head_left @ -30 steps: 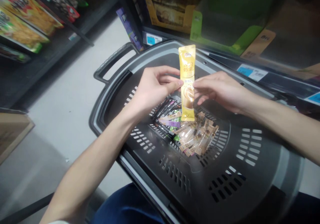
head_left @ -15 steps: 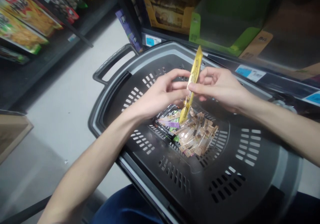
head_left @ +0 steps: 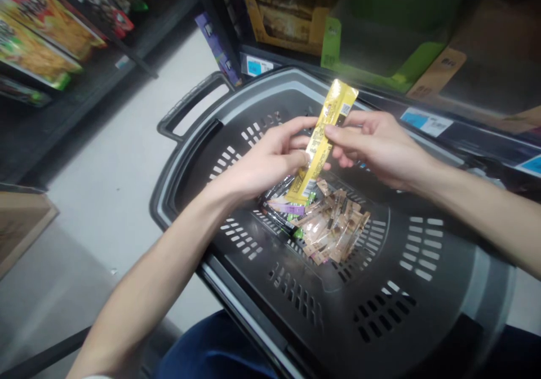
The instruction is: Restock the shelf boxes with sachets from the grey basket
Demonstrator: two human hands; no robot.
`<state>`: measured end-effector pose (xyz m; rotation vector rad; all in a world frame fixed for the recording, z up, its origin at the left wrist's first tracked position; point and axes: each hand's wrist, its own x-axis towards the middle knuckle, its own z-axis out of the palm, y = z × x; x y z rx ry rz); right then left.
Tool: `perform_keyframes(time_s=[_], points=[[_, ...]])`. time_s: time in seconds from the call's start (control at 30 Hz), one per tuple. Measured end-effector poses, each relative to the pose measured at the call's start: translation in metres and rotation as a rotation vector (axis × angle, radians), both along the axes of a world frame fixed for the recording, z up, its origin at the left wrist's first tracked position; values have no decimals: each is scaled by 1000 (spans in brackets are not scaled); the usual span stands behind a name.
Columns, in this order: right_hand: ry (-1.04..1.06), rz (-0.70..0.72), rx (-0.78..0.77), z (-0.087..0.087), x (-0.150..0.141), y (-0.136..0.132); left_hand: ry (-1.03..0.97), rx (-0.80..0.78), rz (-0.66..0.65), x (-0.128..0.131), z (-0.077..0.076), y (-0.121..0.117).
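Observation:
A long yellow snack packet point(head_left: 322, 134) with printed text and a barcode is held slanted above the basket, its printed face turned up. My left hand point(head_left: 281, 151) pinches its left edge, thumb on top. On the other edge, my right hand point(head_left: 369, 139) grips it between thumb and fingers. Below the hands, a dark grey shopping basket point(head_left: 363, 289) with slotted sides holds several small snack packets point(head_left: 333, 227) in clear and brown wrapping. Black, green and purple wrappers lie among them, partly hidden by the yellow packet.
Beyond the basket runs a shelf with display boxes point(head_left: 287, 27), a green tray point(head_left: 332, 44) and price labels point(head_left: 426, 123). Bagged snacks point(head_left: 51, 24) fill a rack at upper left. A cardboard box point(head_left: 23, 227) stands on the floor at left. The basket's handle point(head_left: 190, 106) sticks out left.
The yellow packet has turned from nearly edge-on to showing its broad printed side. Both hands stay on it and have shifted only slightly.

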<state>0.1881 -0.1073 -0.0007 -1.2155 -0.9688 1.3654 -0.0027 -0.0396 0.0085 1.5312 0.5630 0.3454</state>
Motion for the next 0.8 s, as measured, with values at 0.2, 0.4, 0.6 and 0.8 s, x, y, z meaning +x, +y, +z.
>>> perform_keyframes(time_s=[0.2, 0.4, 0.6, 0.8], points=[[68, -121, -104, -1, 0, -3, 64, 282, 261, -4, 5, 13], [126, -224, -151, -2, 0, -5, -5, 339, 510, -10, 10, 29], [140, -268, -146, -3, 0, -3, -114, 403, 563, -6, 7, 28], [175, -237, -147, -4, 1, -3, -74, 458, 556, -6, 7, 29]])
